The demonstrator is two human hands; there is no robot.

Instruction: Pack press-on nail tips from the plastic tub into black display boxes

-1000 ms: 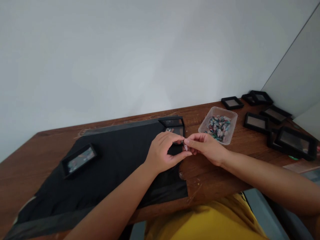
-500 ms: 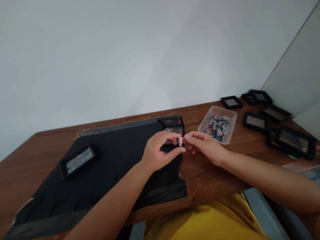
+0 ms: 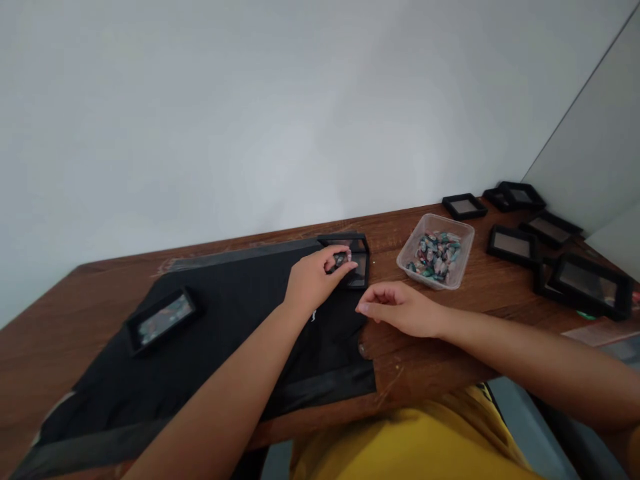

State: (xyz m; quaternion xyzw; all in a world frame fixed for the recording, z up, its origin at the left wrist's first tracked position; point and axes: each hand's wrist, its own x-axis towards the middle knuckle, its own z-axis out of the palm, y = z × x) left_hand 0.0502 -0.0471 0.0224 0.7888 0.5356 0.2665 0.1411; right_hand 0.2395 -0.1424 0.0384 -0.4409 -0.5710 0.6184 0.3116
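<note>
A plain pale grey wall fills the far side, with a soft, brighter patch near its middle and dimmer tones around it. At the right, a dark, slanting line divides it from another pale surface. Below stands a brown wooden table, its grain visible and its top scuffed in places. Grey-blue surfaces show beyond its near edge, too partial to identify. No window shows; the light is muted.
</note>
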